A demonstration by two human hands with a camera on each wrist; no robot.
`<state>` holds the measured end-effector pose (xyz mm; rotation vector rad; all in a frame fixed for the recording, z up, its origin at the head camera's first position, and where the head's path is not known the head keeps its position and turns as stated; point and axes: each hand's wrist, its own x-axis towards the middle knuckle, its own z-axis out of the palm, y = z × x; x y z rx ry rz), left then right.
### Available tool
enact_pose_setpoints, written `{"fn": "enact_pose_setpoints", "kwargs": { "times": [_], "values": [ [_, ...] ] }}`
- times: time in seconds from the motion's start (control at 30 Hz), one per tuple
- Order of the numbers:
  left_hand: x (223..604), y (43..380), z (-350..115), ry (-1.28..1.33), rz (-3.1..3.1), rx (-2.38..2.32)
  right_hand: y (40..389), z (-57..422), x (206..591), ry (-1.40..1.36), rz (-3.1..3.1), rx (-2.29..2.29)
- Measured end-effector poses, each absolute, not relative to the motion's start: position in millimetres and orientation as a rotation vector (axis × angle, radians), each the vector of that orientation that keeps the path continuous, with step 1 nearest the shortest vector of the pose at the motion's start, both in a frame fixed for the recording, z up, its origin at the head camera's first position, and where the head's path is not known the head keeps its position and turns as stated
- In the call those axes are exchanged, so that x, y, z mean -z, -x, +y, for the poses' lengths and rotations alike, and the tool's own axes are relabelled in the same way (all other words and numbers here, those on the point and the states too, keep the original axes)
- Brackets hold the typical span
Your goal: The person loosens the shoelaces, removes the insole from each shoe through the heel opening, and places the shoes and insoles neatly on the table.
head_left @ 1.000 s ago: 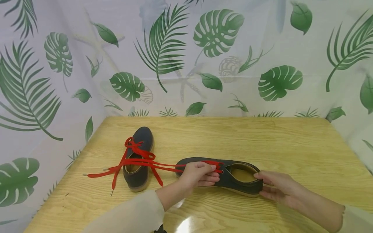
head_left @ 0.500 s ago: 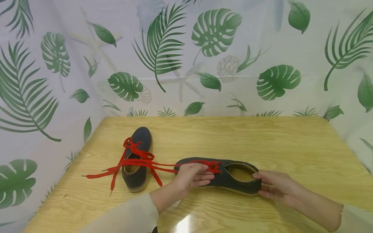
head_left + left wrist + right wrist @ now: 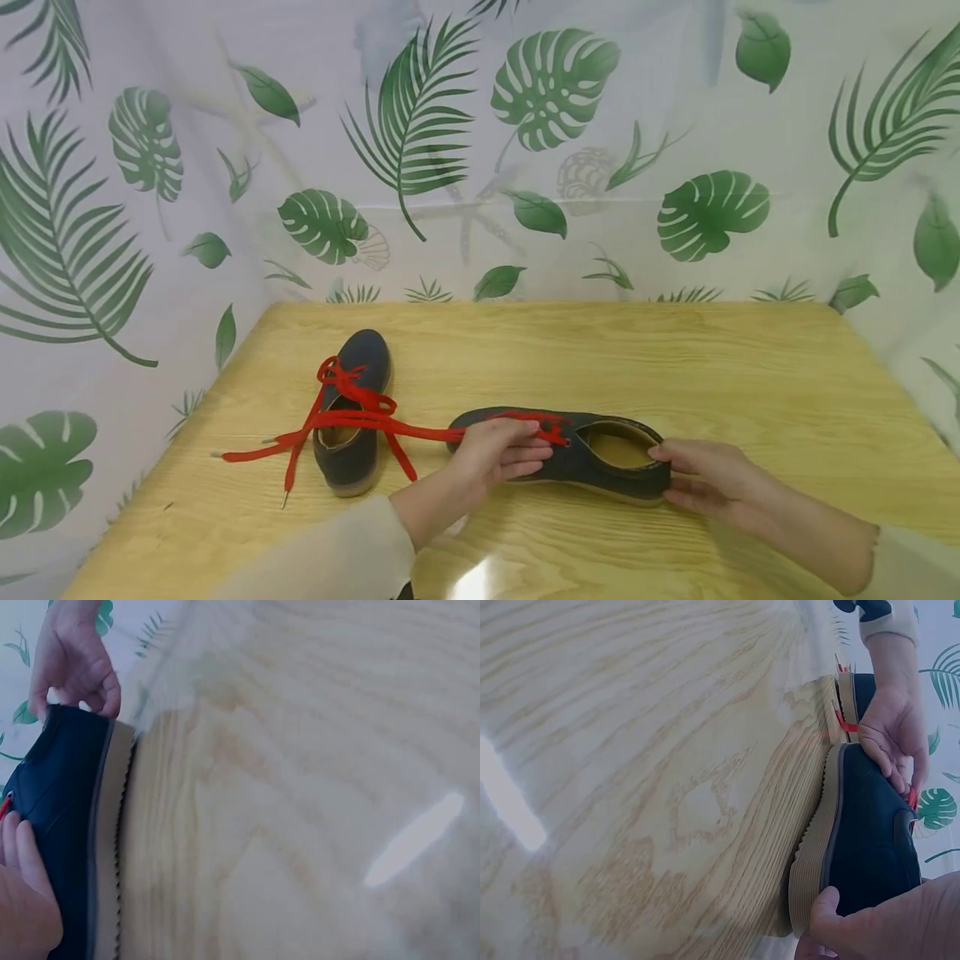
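A dark navy shoe (image 3: 585, 475) with a thick tan sole lies on the table, toe to the left and opening up. My right hand (image 3: 712, 479) grips its heel, thumb at the collar and fingers behind the heel. Over the shoe's front, my left hand (image 3: 495, 458) holds the red shoelace (image 3: 555, 435) between thumb and fingers near the eyelets. In the right wrist view, the left fingertips (image 3: 900, 784) meet at the lace. Long lace strands (image 3: 420, 432) stretch left from this shoe, across the opening of a second navy shoe (image 3: 363, 350).
The second shoe stands upright at the left, toe toward the back, its own red laces (image 3: 341, 379) in loose loops. Lace ends (image 3: 247, 455) trail onto the wooden table (image 3: 675, 350). A leaf-printed cloth (image 3: 450, 150) hangs behind the table.
My left hand has slid slightly left along the shoe, showing more of the lacing by the eyelets. Two lace strands between the shoes now lie together. My right hand keeps its grip on the heel.
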<state>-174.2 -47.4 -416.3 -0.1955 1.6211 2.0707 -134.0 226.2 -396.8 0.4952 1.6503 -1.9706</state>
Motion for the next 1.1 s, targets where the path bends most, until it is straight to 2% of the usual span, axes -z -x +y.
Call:
{"fn": "enact_pose_setpoints", "kwargs": {
  "times": [0.37, 0.87, 1.1],
  "values": [
    [414, 162, -43, 0.182, 1.114, -2.349, 134, 225, 398, -0.511, 1.645, 1.991],
    [398, 157, -37, 0.524, 0.636, -2.561, 135, 222, 398, -0.480, 1.674, 1.966],
    [389, 161, -39, 0.549, 0.599, -2.604, 136, 221, 400, -0.467, 1.690, 1.953]
  ]
}}
